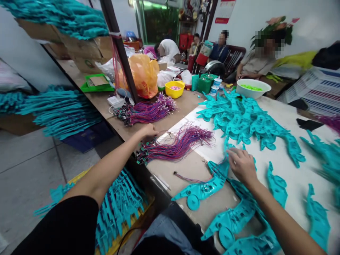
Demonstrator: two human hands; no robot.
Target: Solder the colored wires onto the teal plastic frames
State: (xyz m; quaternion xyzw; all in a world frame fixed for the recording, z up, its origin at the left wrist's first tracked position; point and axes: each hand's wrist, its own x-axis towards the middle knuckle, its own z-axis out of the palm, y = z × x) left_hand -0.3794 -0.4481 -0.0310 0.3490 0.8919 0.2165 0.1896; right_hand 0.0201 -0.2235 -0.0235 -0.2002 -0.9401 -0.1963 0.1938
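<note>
My left hand (149, 132) is closed at the left end of a bundle of red, blue and purple wires (177, 145); what its fingers pinch is too small to make out. My right hand (242, 163) has its fingers bent together at the upper end of a turquoise plastic part (216, 180). A thin wire with a dark connector (183, 176) runs out to the left of that part. More turquoise parts (233, 219) lie near the table's front edge, below my right hand.
A second wire bundle (148, 111) lies behind the first. Turquoise parts (247, 117) are piled at the back right. A yellow bowl (174, 91), an orange bag (142, 74) and a white basin (253, 92) stand farther back. A post (120, 53) rises at left. Several people sit beyond.
</note>
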